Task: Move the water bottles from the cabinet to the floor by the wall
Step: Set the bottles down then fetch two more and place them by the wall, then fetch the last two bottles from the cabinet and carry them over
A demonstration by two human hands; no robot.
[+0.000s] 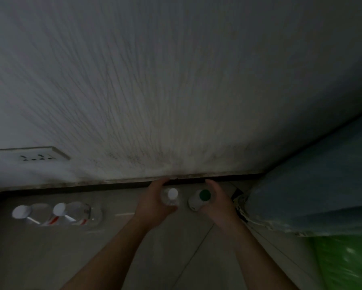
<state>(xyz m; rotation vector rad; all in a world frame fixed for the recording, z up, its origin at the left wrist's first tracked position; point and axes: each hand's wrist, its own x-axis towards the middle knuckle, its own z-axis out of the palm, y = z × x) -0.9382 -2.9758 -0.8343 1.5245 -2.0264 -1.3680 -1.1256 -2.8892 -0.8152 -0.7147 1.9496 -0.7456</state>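
Fingers of our left hand curl round a white-capped bottle, and our right hand grips a green-capped bottle the same way. Behind them the wall meets the floor. Both bottles seem to stand upright there, though the view is dim. At right lies a blue bundle. At left stand two more bottles, below a socket.

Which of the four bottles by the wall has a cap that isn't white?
The rightmost bottle, in the right hand: its cap is green; the other three have white caps.
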